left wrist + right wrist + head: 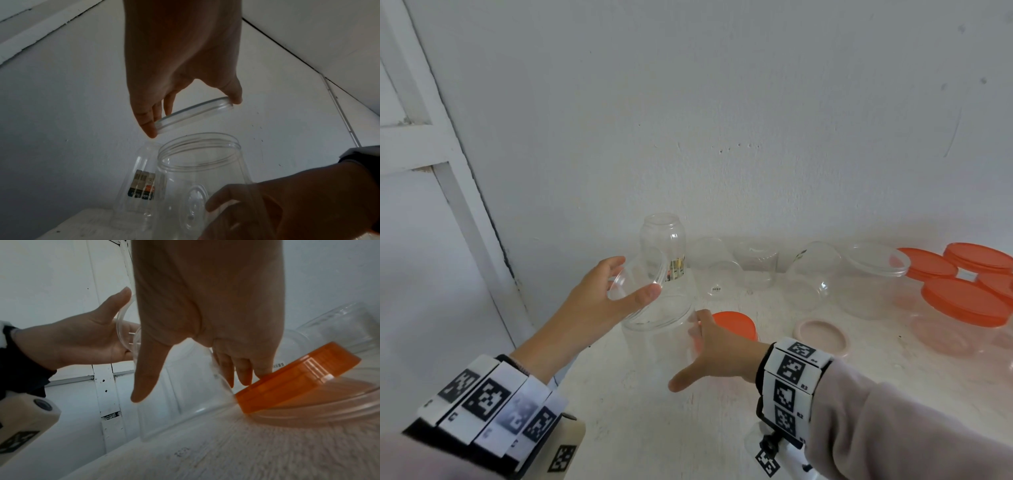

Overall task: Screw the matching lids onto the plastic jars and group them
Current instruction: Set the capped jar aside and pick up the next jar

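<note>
The left hand [602, 294] pinches a round clear plastic lid [637, 279], tilted, just above a wide smooth clear jar [661, 339]. The jar stands upright, mouth up, and the right hand [717, 353] curls round its side. An orange-lidded jar [734, 323] stands just beyond those fingers.

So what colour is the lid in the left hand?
Clear see-through lid; left wrist view shows it best.

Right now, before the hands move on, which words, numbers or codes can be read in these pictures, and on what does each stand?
"R4", "R3", "R2": small codes beside the black squares on the right wristband.
Label on the tall clear jar: words and a barcode, upside down, too blurred to read.
Barcode sticker among the clear containers: too small.
Left wristband: small marks blurred.
</note>
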`<state>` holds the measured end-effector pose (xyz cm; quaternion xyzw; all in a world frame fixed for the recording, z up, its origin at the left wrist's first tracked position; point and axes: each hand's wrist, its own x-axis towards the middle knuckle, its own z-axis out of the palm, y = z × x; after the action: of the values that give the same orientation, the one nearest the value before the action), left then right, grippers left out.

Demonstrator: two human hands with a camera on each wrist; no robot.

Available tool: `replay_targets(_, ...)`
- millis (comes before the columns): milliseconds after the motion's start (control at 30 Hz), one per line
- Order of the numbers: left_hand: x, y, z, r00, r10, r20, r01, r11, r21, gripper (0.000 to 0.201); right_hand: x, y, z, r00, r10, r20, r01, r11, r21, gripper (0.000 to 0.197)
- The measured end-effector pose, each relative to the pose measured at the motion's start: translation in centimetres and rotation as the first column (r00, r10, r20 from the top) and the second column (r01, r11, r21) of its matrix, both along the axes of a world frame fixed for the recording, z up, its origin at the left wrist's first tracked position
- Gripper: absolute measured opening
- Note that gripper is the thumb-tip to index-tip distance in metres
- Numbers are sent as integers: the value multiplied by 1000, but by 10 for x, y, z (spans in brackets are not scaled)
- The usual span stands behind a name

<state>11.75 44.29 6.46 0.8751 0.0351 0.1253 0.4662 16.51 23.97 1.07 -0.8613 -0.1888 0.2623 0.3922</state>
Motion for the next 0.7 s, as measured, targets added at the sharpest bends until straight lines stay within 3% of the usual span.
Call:
replay_targets(67, 1, 1, -1, 1000, -13, -14, 13, 999, 35, 118, 1, 1, 0, 1000, -2, -25, 4, 996, 86, 117)
replay_targets(167, 1, -1, -1, 998, -52, -35, 55, 994, 89, 101, 2, 2, 2, 999, -8, -33, 14, 983, 184, 110)
replay_targets(300, 1, -4, 0, 991, -79, -109, 97, 981, 166, 112, 4, 3, 3, 1000, -4, -2, 4, 979, 203, 103)
replay_targets(433, 2, -15, 2, 979, -151, -140, 182, 954, 238, 73, 4, 5, 6, 1000, -21, 15, 18, 977, 212, 93)
replay_targets(533, 4, -25, 2, 976, -161, -148, 200, 933, 299, 67, 3, 4, 8, 1000, -3, 29, -2, 981, 193, 67)
replay_targets(700, 9, -28, -3, 970, -174, -170, 222, 918, 328, 95, 3, 4, 9, 999, -16, 34, 10, 982, 187, 100)
